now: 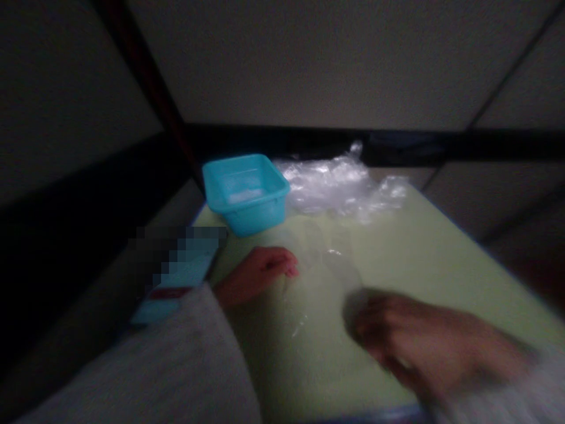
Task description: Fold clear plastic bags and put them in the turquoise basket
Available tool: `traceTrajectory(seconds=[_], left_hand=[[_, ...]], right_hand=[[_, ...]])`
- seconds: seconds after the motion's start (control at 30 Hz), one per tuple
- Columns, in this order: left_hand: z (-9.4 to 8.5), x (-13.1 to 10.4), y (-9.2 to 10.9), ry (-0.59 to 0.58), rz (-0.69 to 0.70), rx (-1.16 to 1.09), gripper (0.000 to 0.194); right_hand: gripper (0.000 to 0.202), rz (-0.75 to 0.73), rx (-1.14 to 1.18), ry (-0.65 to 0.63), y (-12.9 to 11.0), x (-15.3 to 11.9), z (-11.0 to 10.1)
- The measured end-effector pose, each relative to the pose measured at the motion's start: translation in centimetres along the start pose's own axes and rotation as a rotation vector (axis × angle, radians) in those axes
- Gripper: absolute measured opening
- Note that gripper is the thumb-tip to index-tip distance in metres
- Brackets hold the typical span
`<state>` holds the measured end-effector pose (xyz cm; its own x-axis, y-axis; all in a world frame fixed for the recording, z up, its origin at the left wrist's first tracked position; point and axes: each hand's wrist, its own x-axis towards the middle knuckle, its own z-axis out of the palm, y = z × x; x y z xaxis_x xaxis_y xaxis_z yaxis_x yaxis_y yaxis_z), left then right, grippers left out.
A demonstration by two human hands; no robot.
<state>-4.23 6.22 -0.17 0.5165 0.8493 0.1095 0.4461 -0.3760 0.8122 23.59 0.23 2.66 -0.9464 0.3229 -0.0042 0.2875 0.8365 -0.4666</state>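
Observation:
My left hand [267, 271] is closed near the left side of the yellow-green table, its fingers pinched at a thin clear plastic piece [304, 318]. That piece is see-through, so its outline is hard to make out. My right hand [410, 335] is at the right, blurred by motion, its fingers curled down over a dark rounded thing [355, 312] that I cannot make out. A turquoise basin [258, 218] stands beyond my left hand, with something whitish in its bottom.
Crumpled clear plastic [331, 185] lies at the back of the table [419, 253], right of the basin. At the left edge is a light blue flat thing [189, 265] with a dark red band, partly pixelated. Panels rise behind the table.

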Motion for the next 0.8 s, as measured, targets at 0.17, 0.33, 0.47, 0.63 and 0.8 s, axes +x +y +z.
traceTrajectory(seconds=[0.17,0.33,0.47,0.63,0.8], left_hand=[[0.0,0.0,0.1,-0.028,-0.014,0.025,0.025],[0.0,-0.1,0.1,-0.036,-0.015,0.004,0.026],[-0.2,-0.2,-0.4,-0.048,0.072,-0.039,0.045],[-0.7,-0.6,-0.7,-0.122,0.179,0.009,0.073],[-0.3,-1.3,-1.1,-0.019,0.267,0.373,0.068]], right_hand=[[0.015,0.054,0.143,0.062,1.0,-0.5,-1.3],[0.013,0.106,0.293,0.282,2.0,-0.7,-2.3],[0.009,0.119,0.407,0.493,2.7,-0.7,-2.3],[0.014,0.138,0.482,0.678,3.4,-0.8,-1.8],[0.010,0.041,0.186,0.834,3.0,-1.0,-1.1]])
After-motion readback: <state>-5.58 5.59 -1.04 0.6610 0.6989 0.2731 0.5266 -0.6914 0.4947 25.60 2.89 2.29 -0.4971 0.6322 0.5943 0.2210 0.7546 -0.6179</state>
